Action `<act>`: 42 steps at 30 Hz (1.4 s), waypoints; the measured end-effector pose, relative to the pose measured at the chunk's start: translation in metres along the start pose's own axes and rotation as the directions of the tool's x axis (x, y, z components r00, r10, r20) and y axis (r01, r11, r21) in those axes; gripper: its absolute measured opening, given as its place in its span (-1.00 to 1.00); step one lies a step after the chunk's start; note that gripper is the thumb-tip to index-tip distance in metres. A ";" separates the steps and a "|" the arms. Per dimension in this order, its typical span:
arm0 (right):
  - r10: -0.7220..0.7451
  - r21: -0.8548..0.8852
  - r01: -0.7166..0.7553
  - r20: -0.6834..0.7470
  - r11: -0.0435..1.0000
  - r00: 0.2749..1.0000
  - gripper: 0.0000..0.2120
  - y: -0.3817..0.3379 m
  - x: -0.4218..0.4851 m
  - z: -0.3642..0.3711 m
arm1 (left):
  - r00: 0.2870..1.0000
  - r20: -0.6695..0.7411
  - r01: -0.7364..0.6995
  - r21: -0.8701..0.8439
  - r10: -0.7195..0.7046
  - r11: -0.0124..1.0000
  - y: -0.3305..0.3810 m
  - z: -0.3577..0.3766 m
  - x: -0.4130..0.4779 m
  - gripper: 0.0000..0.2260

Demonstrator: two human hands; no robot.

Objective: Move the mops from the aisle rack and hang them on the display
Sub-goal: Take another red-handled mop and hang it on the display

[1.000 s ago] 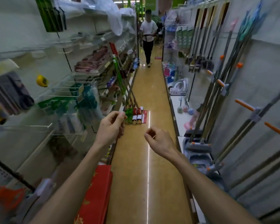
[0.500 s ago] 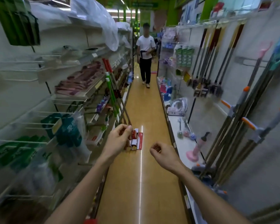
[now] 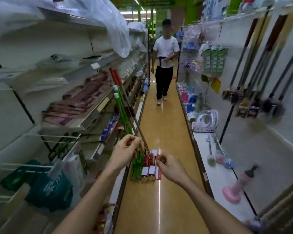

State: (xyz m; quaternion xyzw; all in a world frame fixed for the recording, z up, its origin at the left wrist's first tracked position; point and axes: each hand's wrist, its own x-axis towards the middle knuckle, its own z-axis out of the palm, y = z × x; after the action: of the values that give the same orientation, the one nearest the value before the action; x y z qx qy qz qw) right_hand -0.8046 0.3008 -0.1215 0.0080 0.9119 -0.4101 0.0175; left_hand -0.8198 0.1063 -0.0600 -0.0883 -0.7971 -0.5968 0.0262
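Green and red mops (image 3: pixel 121 105) lean on the left shelf (image 3: pixel 98 114), heads on the floor (image 3: pixel 167 132); right hand (image 3: pixel 169 168) curls empty, left hand (image 3: pixel 125 149) curls beside them, touching or not I cannot tell, so grab one firmly up high.

Aisle floor (image 3: pixel 159 132) is the only open lane, narrow, straight ahead btwn left shelving (image 3: pixel 91 119) and low shelf (image 3: pixel 210 179) on the right. Mops (image 3: pixel 123 115) lean out from the left shelving, heads on the floor, taking the lane's left edge; left hand (image 3: pixel 125 149) and right hand (image 3: pixel 171 168) just in front of them. Person (image 3: pixel 165 65) mid-aisle further on fills most of the width. Wire hooks (image 3: pixel 54 136) jut out on the left. Right wall: hanging brooms (image 3: pixel 233 96) up top, plunger (image 3: pixel 233 191) + brushes (image 3: pixel 211 160) on the low shelf, bare panel (image 3: pixel 260 157) btwn.
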 end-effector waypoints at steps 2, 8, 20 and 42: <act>-0.011 -0.005 0.011 0.018 1.000 1.000 -0.86 -0.003 0.056 -0.006 | 0.999 -0.024 0.024 0.030 -0.024 0.999 -0.007 -0.001 0.051 -0.83; -0.040 -0.045 0.044 0.081 0.998 0.996 -0.87 -0.020 0.209 -0.018 | 0.996 -0.080 0.040 0.083 -0.033 0.996 -0.014 -0.016 0.188 -0.84; -0.050 -0.119 0.068 0.143 0.991 0.988 -0.85 -0.032 0.467 0.024 | 0.990 -0.138 0.021 0.095 -0.008 0.995 -0.092 -0.054 0.454 -0.89; -0.055 -0.149 0.084 0.186 0.985 0.981 -0.91 -0.090 0.769 0.051 | 0.944 -0.321 0.077 0.446 0.079 0.892 -0.125 -0.160 0.804 -0.67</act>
State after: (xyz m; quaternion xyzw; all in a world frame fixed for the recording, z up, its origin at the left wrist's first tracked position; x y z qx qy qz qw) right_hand -1.5740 0.2030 -0.1181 -0.0626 0.9356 -0.3366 0.0864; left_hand -1.6420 0.0078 -0.0139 0.0212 -0.8980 -0.4010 0.1796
